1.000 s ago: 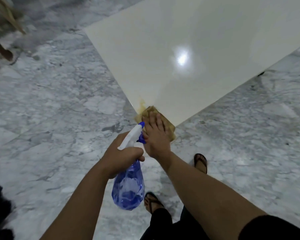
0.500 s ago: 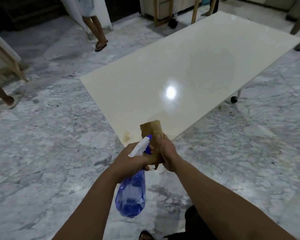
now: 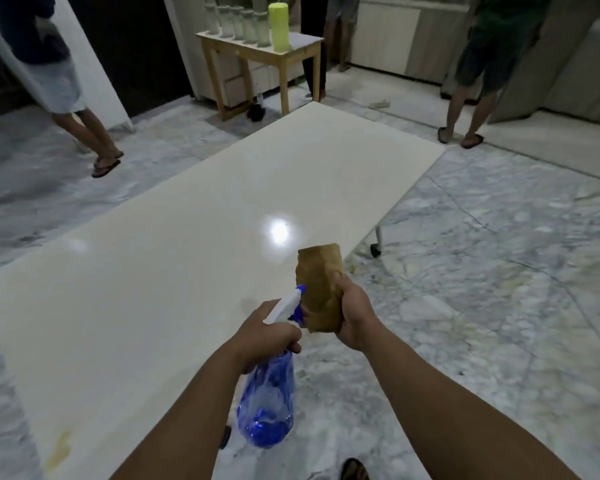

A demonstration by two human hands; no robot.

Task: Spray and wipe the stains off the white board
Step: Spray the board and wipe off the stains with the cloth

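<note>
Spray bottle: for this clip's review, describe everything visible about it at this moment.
The spray bottle has a translucent blue plastic body, creased and glossy, with blue liquid pooled low inside, and a white trigger head tipped by a blue nozzle. The left hand grips its neck, fingers curled round it below the head. It hangs roughly upright above the marble floor beside the white board, nozzle aimed forward, close against the brown cloth held in the right hand.
</note>
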